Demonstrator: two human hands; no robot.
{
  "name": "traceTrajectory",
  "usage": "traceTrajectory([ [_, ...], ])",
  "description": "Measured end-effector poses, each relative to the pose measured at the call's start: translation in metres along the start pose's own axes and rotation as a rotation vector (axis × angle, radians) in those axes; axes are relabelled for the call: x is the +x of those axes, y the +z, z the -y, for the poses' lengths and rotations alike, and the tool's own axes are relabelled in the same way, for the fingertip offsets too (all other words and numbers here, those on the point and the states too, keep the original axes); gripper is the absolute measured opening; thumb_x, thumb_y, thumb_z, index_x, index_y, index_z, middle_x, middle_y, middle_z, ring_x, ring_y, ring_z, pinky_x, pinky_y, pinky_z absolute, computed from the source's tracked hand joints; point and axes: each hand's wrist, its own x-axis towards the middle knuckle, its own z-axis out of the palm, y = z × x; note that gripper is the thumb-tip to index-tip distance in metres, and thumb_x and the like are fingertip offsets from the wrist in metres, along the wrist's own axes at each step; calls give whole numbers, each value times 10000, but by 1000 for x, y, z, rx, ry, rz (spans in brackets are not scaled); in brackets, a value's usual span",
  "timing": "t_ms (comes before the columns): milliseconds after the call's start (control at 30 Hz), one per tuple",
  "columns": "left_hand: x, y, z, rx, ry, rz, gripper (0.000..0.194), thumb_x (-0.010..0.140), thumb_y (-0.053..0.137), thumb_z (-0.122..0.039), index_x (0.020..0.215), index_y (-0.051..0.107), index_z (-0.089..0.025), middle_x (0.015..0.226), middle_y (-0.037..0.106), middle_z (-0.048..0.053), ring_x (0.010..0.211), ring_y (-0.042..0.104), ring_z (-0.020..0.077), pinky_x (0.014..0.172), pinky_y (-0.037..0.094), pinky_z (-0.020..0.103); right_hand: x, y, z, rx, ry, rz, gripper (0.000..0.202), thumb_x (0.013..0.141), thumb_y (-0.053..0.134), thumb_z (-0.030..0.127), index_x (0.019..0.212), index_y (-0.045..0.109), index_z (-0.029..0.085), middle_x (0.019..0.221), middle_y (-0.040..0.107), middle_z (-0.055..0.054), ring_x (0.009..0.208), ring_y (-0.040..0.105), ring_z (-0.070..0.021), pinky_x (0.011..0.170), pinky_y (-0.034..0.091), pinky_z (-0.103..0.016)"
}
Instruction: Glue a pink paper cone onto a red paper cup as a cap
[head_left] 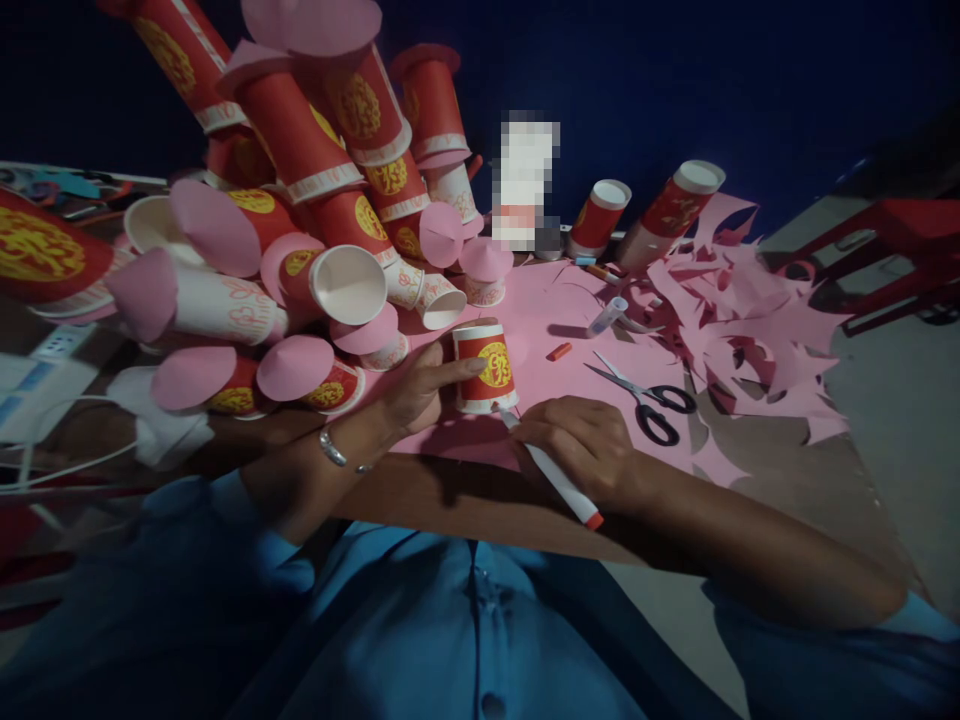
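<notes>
My left hand [412,390] grasps a red-and-white paper cup [493,368] above the near part of the table [450,500], thumb across its front. My right hand [581,440] grips a white marker [559,484], its tip at the cup's lower white edge.

Close on my left, cups with pink paper discs [295,367] crowd up to my wrist, some lying on their sides, others piled into tall stacks [360,110] behind. Beyond my right knuckles, open scissors [654,402] lie on pink paper [540,310], with a small red cap [559,352] and a clear-and-white tube [607,317] near them. Farther right, curled pink scraps [757,335] heap up beside two upright cups [598,222]. A white cable [67,485] trails at far left.
</notes>
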Motion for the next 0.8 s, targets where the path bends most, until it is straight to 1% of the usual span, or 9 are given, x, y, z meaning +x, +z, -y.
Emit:
traceTrajectory([
  [67,0,0,0,-13,-4,0,756,816,828,-292,1514,544,-232,1265,731,139,1014,734,297,848,612,442,1,-1,0,-11,6,3,81,1021,555,104,1033,610,163,779,722,-32,693,685,-148,620,576,-274],
  [167,0,0,-1,-32,-13,-1,725,813,829,-283,1486,565,-227,1275,731,141,1043,731,305,842,619,435,1,-2,0,-30,1,-21,91,994,588,83,1017,610,167,747,704,-16,663,670,-142,608,570,-266],
  [367,-1,1,-1,-42,-4,-25,688,792,851,-277,1431,601,-220,1296,732,128,1188,700,338,989,598,489,0,0,1,3,-33,-60,109,927,659,49,988,633,135,720,675,-15,666,673,-151,607,564,-264],
  [533,-1,2,-1,-33,6,-22,649,795,855,-280,1395,617,-220,1293,733,120,1226,686,338,1024,579,492,-2,1,3,5,-40,-33,59,968,625,89,975,631,147,728,669,-14,669,661,-144,606,551,-261],
  [633,-2,3,-2,-18,4,-24,641,799,856,-282,1394,620,-230,1279,735,111,1201,695,327,1005,586,482,-2,2,3,7,-36,-24,69,966,619,76,971,628,145,722,663,-12,658,654,-143,607,548,-260],
  [800,-1,2,-1,-4,-5,-4,623,807,856,-307,1383,633,-224,1242,741,117,1140,709,318,902,608,429,-1,3,3,-3,-32,-16,81,964,626,67,996,621,142,732,687,-14,650,653,-146,597,560,-265],
])
